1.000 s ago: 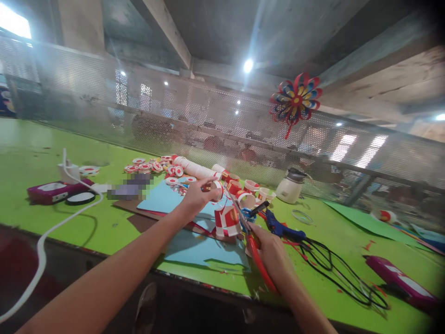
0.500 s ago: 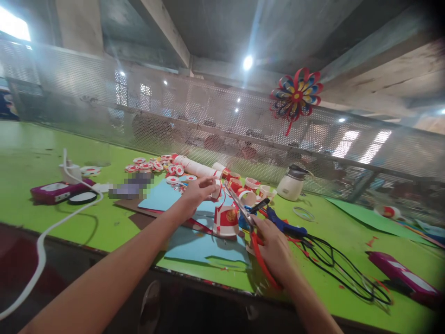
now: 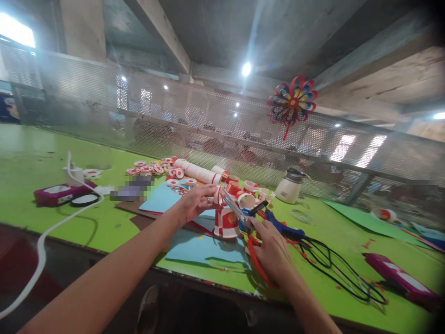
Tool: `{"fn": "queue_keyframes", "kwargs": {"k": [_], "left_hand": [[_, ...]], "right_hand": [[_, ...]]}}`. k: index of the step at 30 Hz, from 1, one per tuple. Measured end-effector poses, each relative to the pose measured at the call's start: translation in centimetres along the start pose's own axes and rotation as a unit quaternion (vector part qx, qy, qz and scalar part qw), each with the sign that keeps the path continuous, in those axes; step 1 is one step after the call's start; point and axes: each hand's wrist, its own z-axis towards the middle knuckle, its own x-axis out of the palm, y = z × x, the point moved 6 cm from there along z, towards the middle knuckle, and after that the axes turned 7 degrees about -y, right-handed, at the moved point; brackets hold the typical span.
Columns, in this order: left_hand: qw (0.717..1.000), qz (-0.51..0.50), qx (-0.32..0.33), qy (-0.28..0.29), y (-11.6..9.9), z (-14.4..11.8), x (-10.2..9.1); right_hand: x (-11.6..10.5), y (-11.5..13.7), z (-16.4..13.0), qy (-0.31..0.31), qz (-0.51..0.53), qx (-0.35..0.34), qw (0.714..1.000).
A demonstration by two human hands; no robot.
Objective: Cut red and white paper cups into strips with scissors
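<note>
My left hand (image 3: 195,202) pinches a small red-and-white paper cup piece (image 3: 218,195) between closed fingers. Orange-red-handled scissors (image 3: 259,264) are gripped in my right hand (image 3: 273,248), their blades pointing up and left beside that piece. Whether the blades touch it I cannot tell. Just below stands an upside-down red-and-white paper cup (image 3: 226,223) with cut-out parts, on light blue paper (image 3: 205,250). More paper cups (image 3: 246,200) lie behind the scissors. A blue glue gun (image 3: 283,227) with a black cord rests to the right of the blades.
A long stack of paper cups (image 3: 198,170) and several cut cup bottoms (image 3: 146,169) lie at the back. A beige jug (image 3: 289,186) stands behind right. Purple boxes (image 3: 55,195) lie at both sides, with a white cable (image 3: 41,248) on the left. Green card (image 3: 368,225) lies right.
My left hand has turned slightly and come closer to the scissors with the cup piece. The scissor blades now lie right beside that piece. The view has shifted a little.
</note>
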Motion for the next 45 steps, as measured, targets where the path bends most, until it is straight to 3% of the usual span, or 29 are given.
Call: {"fn": "queue_keyframes", "kwargs": {"k": [6,15,23,31,40,45], "left_hand": [[0.999,-0.039,-0.012,-0.018,-0.2,-0.4,0.2],[0.998,-0.038,-0.018,0.043,0.3,-0.5,1.2],[0.999,-0.005,0.008,0.030,0.8,0.4,0.4],[0.999,0.023,0.003,0.027,1.0,0.3,0.3],[0.997,0.018,0.024,-0.066,0.3,0.7,-1.2],[0.988,0.011,0.073,-0.138,-0.9,1.0,-2.4]], "right_hand": [[-0.2,0.1,0.0,-0.009,0.002,0.003,1.000],[-0.3,0.3,-0.2,-0.022,-0.012,0.000,1.000],[-0.4,0.2,-0.2,-0.024,-0.042,0.002,0.999],[-0.4,0.4,-0.2,-0.021,-0.004,0.001,1.000],[-0.6,-0.7,0.3,-0.055,0.072,0.049,0.995],[-1.2,-0.5,0.4,-0.082,0.129,0.055,0.987]]}}
